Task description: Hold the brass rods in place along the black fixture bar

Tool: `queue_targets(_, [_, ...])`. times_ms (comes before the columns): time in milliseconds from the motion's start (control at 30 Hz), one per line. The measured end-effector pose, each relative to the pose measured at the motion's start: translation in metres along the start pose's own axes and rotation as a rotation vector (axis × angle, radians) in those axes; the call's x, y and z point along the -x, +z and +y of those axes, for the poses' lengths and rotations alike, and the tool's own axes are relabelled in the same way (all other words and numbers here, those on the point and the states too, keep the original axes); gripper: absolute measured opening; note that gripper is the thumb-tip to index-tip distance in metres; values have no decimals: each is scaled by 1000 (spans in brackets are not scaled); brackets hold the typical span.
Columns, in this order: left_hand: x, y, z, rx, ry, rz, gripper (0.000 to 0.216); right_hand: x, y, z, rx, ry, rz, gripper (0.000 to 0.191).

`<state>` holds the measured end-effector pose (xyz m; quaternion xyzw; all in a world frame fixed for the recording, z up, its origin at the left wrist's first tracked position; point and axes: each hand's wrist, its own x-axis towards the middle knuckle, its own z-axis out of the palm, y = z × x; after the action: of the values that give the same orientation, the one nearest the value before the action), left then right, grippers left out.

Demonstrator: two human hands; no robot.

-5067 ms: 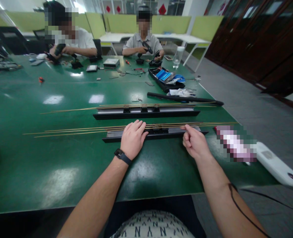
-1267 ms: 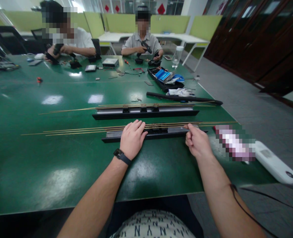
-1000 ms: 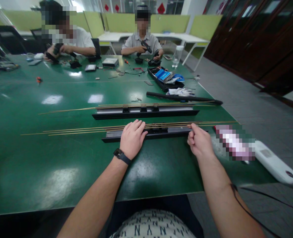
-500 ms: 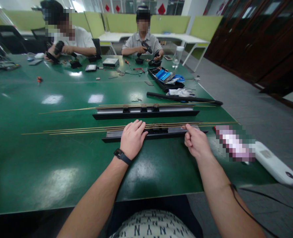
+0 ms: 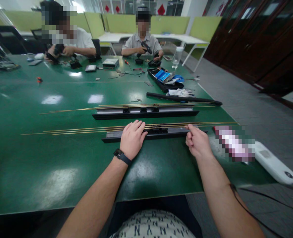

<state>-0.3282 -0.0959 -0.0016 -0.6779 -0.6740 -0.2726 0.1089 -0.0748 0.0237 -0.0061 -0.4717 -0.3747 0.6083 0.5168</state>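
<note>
- Own hands, 2: left hand (image 5: 132, 137) palm down, fingers nearly straight and together, resting over rods and bar; can't tell if it grips underneath. Right hand (image 5: 198, 140) closed up, thumb and index pinching one rod, other fingers curled.
- Thin brass-coloured rods (image 5: 87, 129), near set: 3 left ends visible, lying along the near bar, sticking out past both its ends.
- Bars, 2, on green table (image 5: 91, 175): near bar (image 5: 156, 136) under hands; far bar (image 5: 145, 114) beyond, roughly parallel, 3 black blocks on it. Near bar's block count partly hidden.
- Far set of rods (image 5: 69, 110) on far bar: exact count unclear.
- Black tube, 1 (image 5: 183, 98); black tray, 1 (image 5: 164, 82); bottle, 1 (image 5: 177, 58).
- Co-workers across table: 2.
- Vs 5.1 s ago: one near rod's left end slid right; left hand, bars unmoved.
</note>
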Motion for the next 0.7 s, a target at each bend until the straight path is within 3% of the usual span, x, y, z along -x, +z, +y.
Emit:
queue_targets(167, [0,-1,1,5,-1,-4,35,2,2,-1,-1,20,-2,27])
queue_targets(400, [0,-1,1,-3,2,-1,35,4,4,2,35,67,-114,33])
queue_targets(700, [0,-1,1,-7,6,11,35,0,1,1,4,8,-55,32])
